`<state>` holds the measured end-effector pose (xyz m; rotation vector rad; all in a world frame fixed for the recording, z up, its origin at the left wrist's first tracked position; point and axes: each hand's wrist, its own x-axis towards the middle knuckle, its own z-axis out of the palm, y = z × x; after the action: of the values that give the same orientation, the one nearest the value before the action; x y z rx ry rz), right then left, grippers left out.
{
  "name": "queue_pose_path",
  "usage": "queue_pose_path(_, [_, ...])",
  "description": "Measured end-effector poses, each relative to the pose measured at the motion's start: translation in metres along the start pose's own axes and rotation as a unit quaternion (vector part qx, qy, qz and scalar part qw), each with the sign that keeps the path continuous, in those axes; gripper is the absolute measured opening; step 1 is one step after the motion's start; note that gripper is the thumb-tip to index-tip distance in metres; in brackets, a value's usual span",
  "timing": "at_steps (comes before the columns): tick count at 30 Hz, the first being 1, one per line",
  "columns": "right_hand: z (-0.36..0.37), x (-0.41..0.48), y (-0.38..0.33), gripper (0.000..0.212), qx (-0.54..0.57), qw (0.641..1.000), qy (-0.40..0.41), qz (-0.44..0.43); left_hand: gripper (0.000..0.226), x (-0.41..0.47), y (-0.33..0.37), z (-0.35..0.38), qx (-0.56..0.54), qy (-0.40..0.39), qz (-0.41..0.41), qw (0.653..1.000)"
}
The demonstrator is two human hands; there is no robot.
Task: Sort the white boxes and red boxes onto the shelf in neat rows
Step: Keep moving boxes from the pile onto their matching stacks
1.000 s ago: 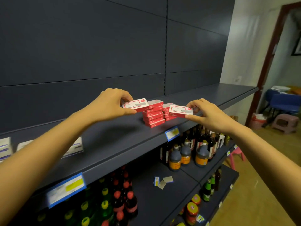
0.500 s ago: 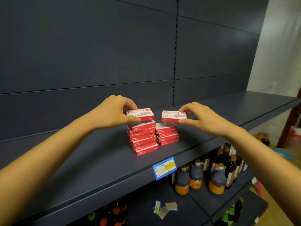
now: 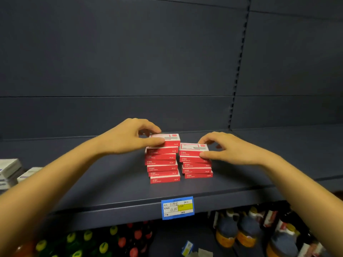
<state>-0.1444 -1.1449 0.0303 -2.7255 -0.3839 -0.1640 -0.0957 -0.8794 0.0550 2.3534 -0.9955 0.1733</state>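
Two stacks of flat red boxes stand side by side on the dark shelf. The left stack is taller than the right stack. My left hand pinches the top red box of the left stack between thumb and fingers. My right hand grips the top red box of the right stack, thumb on its front edge, fingers over its back. Both top boxes rest on their stacks. White boxes lie at the shelf's far left edge.
A blue and yellow price tag hangs on the shelf's front lip. Below stand dark sauce bottles at the right and bottles with green and red caps at the left. The dark back panel rises behind the stacks.
Both hands have brought their red boxes down onto the tops of the two stacks. The camera has come closer and turned square to the shelf.
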Motion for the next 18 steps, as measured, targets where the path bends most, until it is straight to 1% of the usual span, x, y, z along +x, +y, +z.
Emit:
queue_pose_path(2, [-0.006,0.005,0.0,0.046,0.0,1.0,0.003,-0.012,0.043,-0.005,0.0,-0.002,0.022,0.052,-0.017,0.998])
queue_pose_path(4, [-0.013,0.011,-0.004,0.051,-0.001,0.999,0.026,-0.037,0.036,-0.011,-0.002,-0.005,0.074,0.101,-0.03,0.992])
queue_pose_path(7, [-0.02,0.024,-0.019,0.045,-0.01,0.993,0.077,-0.094,0.034,-0.025,-0.006,-0.012,0.147,0.15,-0.065,0.976])
queue_pose_path(10, [-0.021,0.04,-0.042,0.039,-0.007,0.984,0.1,-0.144,0.035,-0.045,-0.011,-0.016,0.2,0.176,-0.126,0.956])
queue_pose_path(12, [-0.019,0.051,-0.063,0.037,0.011,0.979,0.097,-0.18,0.033,-0.058,-0.013,-0.02,0.222,0.194,-0.163,0.942])
queue_pose_path(15, [-0.007,0.068,-0.102,0.037,0.03,0.97,0.07,-0.23,0.032,-0.083,-0.016,-0.03,0.257,0.223,-0.222,0.914])
queue_pose_path(18, [0.013,0.081,-0.139,0.036,0.028,0.961,0.049,-0.27,0.033,-0.113,-0.02,-0.044,0.281,0.227,-0.278,0.89])
